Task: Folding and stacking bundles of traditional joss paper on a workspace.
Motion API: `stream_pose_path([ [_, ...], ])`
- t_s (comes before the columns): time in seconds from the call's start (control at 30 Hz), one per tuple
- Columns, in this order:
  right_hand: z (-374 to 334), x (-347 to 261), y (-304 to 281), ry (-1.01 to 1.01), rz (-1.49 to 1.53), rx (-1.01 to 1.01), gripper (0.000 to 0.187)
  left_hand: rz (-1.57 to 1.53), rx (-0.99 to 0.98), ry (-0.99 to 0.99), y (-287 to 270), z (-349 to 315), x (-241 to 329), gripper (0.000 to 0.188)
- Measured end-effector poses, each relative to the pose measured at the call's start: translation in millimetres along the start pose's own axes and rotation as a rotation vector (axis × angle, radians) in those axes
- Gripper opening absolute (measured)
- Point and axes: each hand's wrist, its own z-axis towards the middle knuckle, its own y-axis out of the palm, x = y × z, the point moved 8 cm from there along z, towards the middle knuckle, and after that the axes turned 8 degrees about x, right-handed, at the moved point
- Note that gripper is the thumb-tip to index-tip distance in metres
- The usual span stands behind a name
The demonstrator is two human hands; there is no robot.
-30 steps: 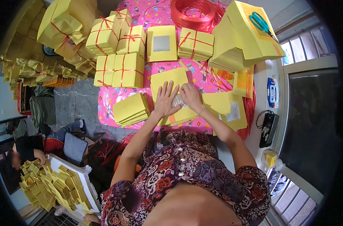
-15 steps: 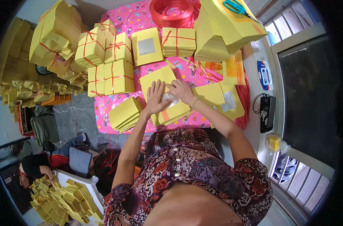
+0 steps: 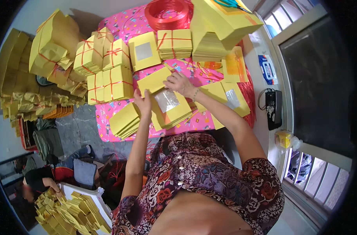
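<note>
In front of me on the table lies a small stack of yellow paper sheets; a silvery square patch shows on top. At the stack's far end is a plain yellow paper sheet, slightly raised. My left hand pinches its near left corner, thumb on top. On the opposite side my right hand has its fingers curled over the sheet's right edge; the fingertips are partly hidden. A fanned yellow pile lies left of my left forearm. Sheets with another silvery patch lie beyond my right forearm.
Red-tied yellow bundles line the table's left and back. A red string coil and a tall yellow stack with teal-handled scissors stand behind. Another person works at the lower left beside yellow piles.
Both hands have lifted off the flat sheet and moved to its far end. My left hand has shifted left and now pinches a corner; the silvery patch is uncovered. The view has shifted slightly.
</note>
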Motion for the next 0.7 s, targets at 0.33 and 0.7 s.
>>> stream_pose_path([
  [0.33, -67.4, 27.0, -52.9, 0.948, 0.282, 0.291, 0.043, -0.493, -0.208, -0.391, 36.5, -51.8, 55.9, 0.07],
  [0.7, -226.8, 50.2, -131.9, 1.297, 0.129, 0.339, 0.035, -0.415, -0.604, -0.11, 131.8, -190.7, 38.7, 0.072],
])
